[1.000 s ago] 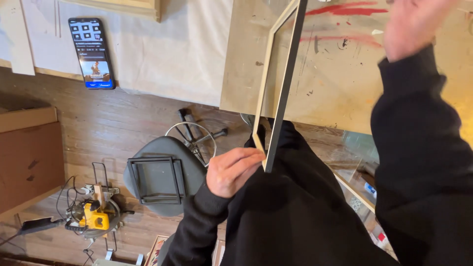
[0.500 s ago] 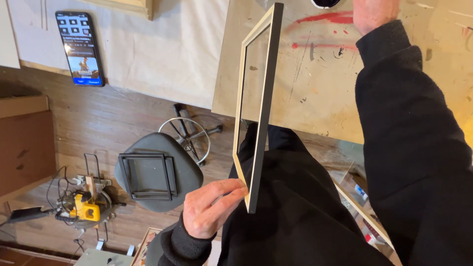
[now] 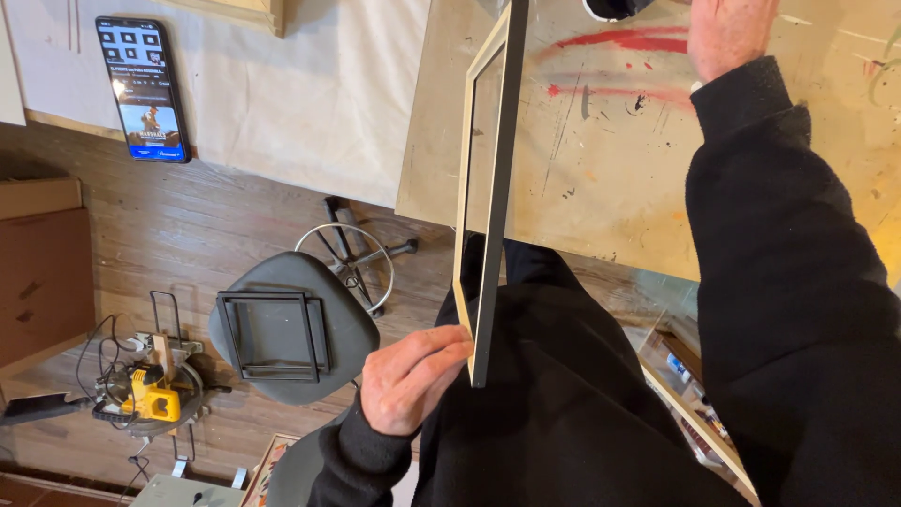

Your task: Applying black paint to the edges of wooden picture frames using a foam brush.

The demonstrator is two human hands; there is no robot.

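Observation:
My left hand [image 3: 413, 376] grips the lower corner of a thin rectangular picture frame [image 3: 496, 216] with pale wood on the inside and a black outer edge. The frame stands almost edge-on to me, reaching from my chest up over the paint-stained table [image 3: 619, 178]. My right hand [image 3: 727, 33], in a black sleeve, is stretched out over the table's far part beside a dark round object [image 3: 615, 7]. Its fingers are cut off by the picture edge, so I cannot tell whether it holds anything.
A phone [image 3: 143, 89] with a lit screen lies on a white cloth [image 3: 319, 103]. On the wooden floor stands a grey stool [image 3: 352, 324] carrying black frames [image 3: 272, 335], with a yellow mitre saw [image 3: 150, 399] beside it. A brown box [image 3: 38, 272] stands at the left.
The frame has come down and nearer to me, with my left hand lower on its corner. My right hand has shifted left along the table's far side.

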